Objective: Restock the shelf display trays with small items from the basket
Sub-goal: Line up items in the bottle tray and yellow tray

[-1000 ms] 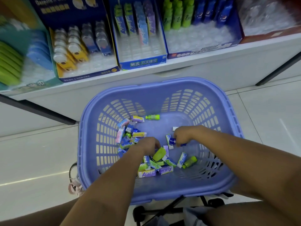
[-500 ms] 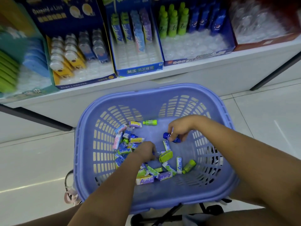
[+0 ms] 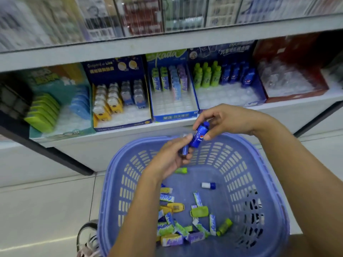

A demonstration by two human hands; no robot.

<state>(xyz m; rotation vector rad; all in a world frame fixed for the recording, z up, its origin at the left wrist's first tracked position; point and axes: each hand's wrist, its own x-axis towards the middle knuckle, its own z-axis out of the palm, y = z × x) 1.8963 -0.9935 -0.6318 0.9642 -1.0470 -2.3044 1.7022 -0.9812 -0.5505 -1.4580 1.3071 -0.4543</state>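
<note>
Both hands pinch: right hand [image 3: 229, 120] blue bottle [image 3: 199, 136], cap up-right; left hand [image 3: 168, 160] blue item [image 3: 184, 150].

Top-shelf packets [image 3: 144, 15] above the basket [image 3: 235, 160] smear into blur, the left hand [image 3: 167, 160] nearly swallows its dark-blue piece [image 3: 184, 151], the blue bottle [image 3: 199, 135] over the basket's far rim carries unreadable print, and a shoe [image 3: 87, 238] left of the basket runs off the bottom edge.

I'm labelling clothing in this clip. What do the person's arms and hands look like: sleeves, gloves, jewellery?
The left forearm and right forearm are bare as far as the frame shows; no sleeve is in view. The left hand and right hand wear no gloves, and no ring, watch or bracelet shows.
</note>
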